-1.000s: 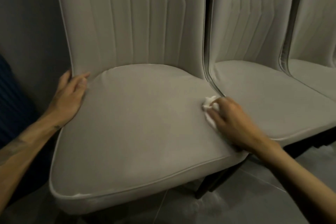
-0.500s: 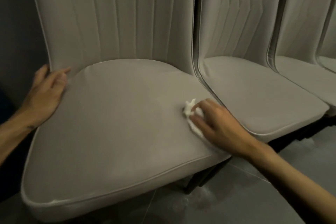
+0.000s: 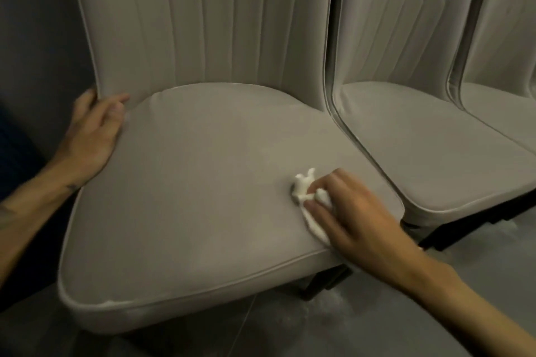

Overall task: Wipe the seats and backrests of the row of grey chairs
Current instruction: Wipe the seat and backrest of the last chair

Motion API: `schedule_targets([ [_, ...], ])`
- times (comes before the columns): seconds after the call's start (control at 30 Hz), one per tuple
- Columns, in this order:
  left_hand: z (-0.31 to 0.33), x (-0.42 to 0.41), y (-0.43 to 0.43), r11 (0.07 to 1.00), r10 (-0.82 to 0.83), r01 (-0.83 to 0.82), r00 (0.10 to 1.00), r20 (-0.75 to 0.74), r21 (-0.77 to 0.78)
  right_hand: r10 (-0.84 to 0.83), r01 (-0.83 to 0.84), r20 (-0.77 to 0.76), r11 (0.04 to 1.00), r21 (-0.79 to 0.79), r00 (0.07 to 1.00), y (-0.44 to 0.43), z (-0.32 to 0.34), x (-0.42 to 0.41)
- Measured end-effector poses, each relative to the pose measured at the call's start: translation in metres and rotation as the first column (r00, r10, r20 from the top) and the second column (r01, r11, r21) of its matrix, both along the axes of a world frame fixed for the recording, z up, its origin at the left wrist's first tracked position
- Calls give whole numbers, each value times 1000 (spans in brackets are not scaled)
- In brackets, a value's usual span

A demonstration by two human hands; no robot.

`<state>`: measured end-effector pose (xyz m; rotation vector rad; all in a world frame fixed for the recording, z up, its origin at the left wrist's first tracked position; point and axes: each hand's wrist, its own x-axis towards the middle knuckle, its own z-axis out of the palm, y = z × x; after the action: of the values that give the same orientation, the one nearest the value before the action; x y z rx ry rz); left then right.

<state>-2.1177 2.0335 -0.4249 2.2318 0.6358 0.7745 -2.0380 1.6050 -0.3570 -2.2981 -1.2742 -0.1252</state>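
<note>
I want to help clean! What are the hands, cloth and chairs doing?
Left hand, resting on near seat left edge.
Right hand, holding white cloth against near seat.
White cloth, crumpled, on near seat's right side.
Near seat, touched by both hands.
Next chair, untouched.

first chair [image 3: 203, 153]: grey upholstery, standing at the left end of the row. its seat [image 3: 188, 197] is broad and rounded at the front, with a piped seam along the edge. a pale scuff shows at the front left corner. its backrest [image 3: 203, 23] is tall and upright, with vertical stitched channels. second chair [image 3: 420, 153]: same pattern, just beside the first, seat edges close together, dark legs below. third chair [image 3: 507, 113]: only partly in view at the right edge. white cloth [image 3: 303, 185]: small and crumpled, on the right front part of the first seat, held down by the right hand [image 3: 356, 217], a bunched end poking out past the fingertips.
</note>
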Motion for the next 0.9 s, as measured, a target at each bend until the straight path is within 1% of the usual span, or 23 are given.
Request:
schedule_targets([
  [0.1,-1,-1,5,1000,-3,3,999,36,-12,138,-139,-17,989,-41,990,20,-1,-18],
  [0.17,-2,-1,7,999,-1,3,999,48,-33,161,-162,-26,985,-64,987,17,2,-8],
  [0.2,-1,0,7,999,-3,5,999,51,-43,140,-141,-12,987,-74,990,10,3,3],
  [0.23,-1,1,6,999,-7,10,999,53,-47,93,-92,10,993,-77,996,1,3,17],
  [0.3,1,0,1,1000,-15,16,998,57,-27,-76,78,24,995,-57,997,-14,6,51],
  [0.37,4,-2,-4,999,-29,30,999,41,-27,-277,276,-3,957,-85,961,-17,9,76],
  [0.4,6,-3,-7,999,-36,37,999,27,-37,-337,336,2,937,-96,941,-12,9,82],
  [0.43,7,-3,-9,998,-32,33,999,18,-44,-345,345,13,935,-86,938,-4,7,81],
  [0.47,9,-2,-11,999,-24,24,1000,10,-49,-301,302,20,951,-67,953,7,5,75],
  [0.53,14,-1,-15,998,-4,4,1000,-3,-63,-93,94,24,994,-50,995,35,0,44],
  [0.6,17,-2,-19,997,11,-11,1000,-7,-71,114,-114,19,993,-29,993,65,-5,9],
  [0.67,19,-4,-19,997,14,-14,1000,-2,-71,247,-247,27,969,-3,969,99,-6,-15],
  [0.77,21,-7,-19,997,16,-14,1000,19,-81,318,-318,18,948,-5,948,157,-6,-34],
  [0.83,22,-8,-18,996,10,-7,999,35,-92,326,-327,29,944,39,945,198,-6,-42],
  [0.9,23,-9,-16,992,-7,14,999,54,-124,313,-314,39,948,47,949,235,-1,-49],
])
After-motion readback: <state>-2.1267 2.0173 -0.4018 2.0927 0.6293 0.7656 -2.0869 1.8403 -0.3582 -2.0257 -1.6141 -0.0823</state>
